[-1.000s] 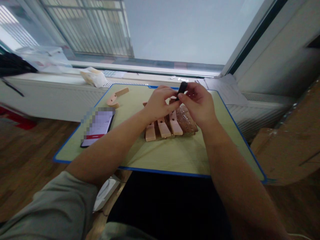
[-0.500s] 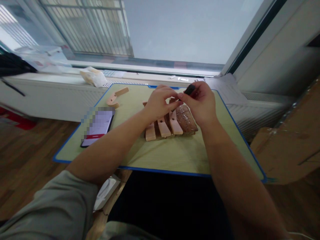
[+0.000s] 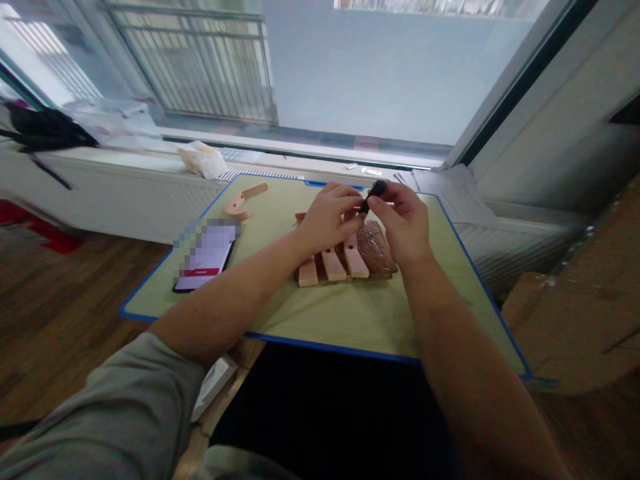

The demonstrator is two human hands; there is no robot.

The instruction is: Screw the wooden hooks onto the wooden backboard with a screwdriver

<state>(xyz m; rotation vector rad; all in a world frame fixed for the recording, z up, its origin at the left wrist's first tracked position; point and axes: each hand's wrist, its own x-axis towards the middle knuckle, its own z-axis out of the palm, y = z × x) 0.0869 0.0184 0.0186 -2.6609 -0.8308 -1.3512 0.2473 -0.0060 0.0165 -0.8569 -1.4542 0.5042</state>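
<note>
My right hand (image 3: 403,223) grips a short black stick-like tool (image 3: 376,191) between thumb and fingers; its exact kind does not show. It points down and left toward my left hand (image 3: 329,217), whose thumb and fingers come together near the tool's lower end. Whatever the left fingertips pinch is hidden. Beneath both hands lies a brown block in clear wrap (image 3: 377,250). Several pale wooden pieces with holes rest side by side on the block, one of them a light wooden piece (image 3: 356,261) at the right of the row. My left hand partly covers them.
A phone (image 3: 207,257) lies on the left of the blue-edged table (image 3: 340,320). Behind it sit curved wooden pieces (image 3: 239,205). A crumpled wrapper (image 3: 203,160) is on the windowsill, and a cardboard box (image 3: 570,327) stands at the right.
The view has shifted slightly, so the table appears lower and a little to the right. The black tool now shows more of its length, tilted down toward my left fingers.
</note>
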